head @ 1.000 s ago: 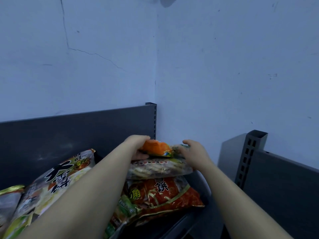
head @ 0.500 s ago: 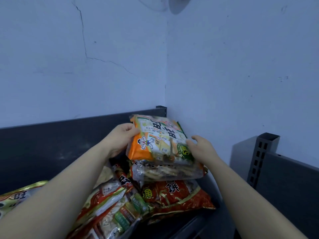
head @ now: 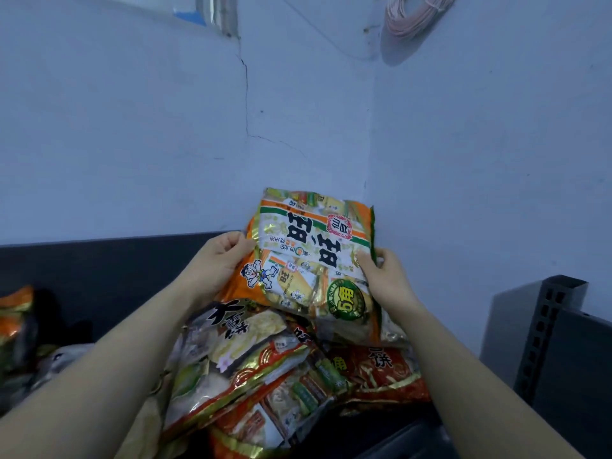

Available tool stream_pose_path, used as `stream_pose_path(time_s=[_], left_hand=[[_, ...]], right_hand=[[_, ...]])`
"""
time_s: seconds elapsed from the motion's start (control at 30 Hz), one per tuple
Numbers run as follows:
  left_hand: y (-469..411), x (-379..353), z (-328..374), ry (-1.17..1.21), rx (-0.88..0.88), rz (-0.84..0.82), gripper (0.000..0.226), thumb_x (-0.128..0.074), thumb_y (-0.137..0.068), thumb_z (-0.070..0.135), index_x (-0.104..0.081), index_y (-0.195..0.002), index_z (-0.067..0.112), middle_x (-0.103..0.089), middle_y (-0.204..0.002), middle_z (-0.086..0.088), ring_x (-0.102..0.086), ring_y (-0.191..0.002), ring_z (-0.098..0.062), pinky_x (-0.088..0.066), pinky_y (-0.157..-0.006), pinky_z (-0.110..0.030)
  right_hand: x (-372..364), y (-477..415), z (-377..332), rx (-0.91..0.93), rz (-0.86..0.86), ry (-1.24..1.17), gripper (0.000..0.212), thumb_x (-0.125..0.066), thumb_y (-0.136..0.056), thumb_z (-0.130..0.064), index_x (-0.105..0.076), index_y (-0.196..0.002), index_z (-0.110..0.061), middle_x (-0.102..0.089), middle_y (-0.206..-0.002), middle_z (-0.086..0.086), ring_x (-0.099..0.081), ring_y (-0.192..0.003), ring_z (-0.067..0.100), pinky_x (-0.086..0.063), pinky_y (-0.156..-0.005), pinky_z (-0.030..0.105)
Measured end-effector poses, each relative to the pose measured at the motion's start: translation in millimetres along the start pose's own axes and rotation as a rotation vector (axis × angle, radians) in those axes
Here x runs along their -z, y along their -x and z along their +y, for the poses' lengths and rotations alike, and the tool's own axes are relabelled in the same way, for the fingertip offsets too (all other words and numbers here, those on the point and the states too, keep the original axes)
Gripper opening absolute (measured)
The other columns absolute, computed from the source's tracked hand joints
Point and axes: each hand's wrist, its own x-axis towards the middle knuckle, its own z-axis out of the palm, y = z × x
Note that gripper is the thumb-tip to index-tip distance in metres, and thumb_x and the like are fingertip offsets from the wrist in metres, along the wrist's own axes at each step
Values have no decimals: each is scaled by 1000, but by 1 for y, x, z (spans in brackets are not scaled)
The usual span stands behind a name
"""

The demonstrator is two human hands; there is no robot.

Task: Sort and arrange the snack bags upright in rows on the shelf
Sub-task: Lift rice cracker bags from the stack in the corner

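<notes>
The orange bag point(head: 308, 256) stands on end at the back right corner of the shelf point(head: 99, 270). Its long axis runs up and down, with the top tipped a little toward the corner of the walls. The printed face looks out at the person and the big lettering reads sideways. Its lower edge sits on the pile beneath.

The left hand point(head: 222, 260) grips the bag's left edge with curled fingers. The right hand point(head: 384, 276) pinches the right edge, thumb on the front.

The shelf is dark grey metal with a low back panel. A slotted post point(head: 546, 326) rises to the right of it. Behind, two pale bluish walls meet; the left wall point(head: 132, 127) has a long crack point(head: 246, 104). A cable coil point(head: 414, 18) hangs high on the right one.

One bag is held. Under it I count three lying flat and overlapping: a white bag point(head: 231, 352), a red bag point(head: 381, 369) and a lowest bag point(head: 275, 409) at the front edge. Others are hidden. One more, an end bag point(head: 16, 313), sits near the shelf's left end, well apart.
</notes>
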Motion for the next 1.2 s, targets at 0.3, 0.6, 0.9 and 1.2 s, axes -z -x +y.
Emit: stream_pose_path(time_s=[0.3,0.6,0.9,1.2], left_hand=[[88,90,17,-2,105,70,41,-48,-99,43,-53,-117,7,-73,-98,-17,-71,-87,-33,-55,-88,-52],[212,209,12,440,-217,267,93,-76,-55,73,-59,-131,22,-73,-106,-6,-72,-81,-16,-60,-61,-26],[288,254,-27,413,-67,499,85,-87,-64,39,-47,-134,13,-63,-129,-16,-67,-109,-30,-54,-92,-49],[340,346,-15,403,-84,604,65,-76,-67,4,-52,-126,15,-72,-113,-14,-72,-95,-34,-60,-72,-46]], right_hand=[[-86,53,-55,117,-1,-178,25,-55,-98,-32,-47,-120,-24,-63,-112,2,-68,-95,19,-59,-79,43],[-227,143,-123,53,-46,-438,22,-51,-100,-26,-45,-121,-22,-62,-105,-1,-67,-93,19,-59,-79,41],[-343,261,-141,-42,-123,-441,20,-41,-103,-31,-39,-123,-25,-56,-100,-7,-58,-85,11,-51,-70,33],[-378,304,-145,19,-224,-264,87,-67,-86,-50,-16,-151,-26,-28,-149,1,-37,-134,20,-35,-111,45]])
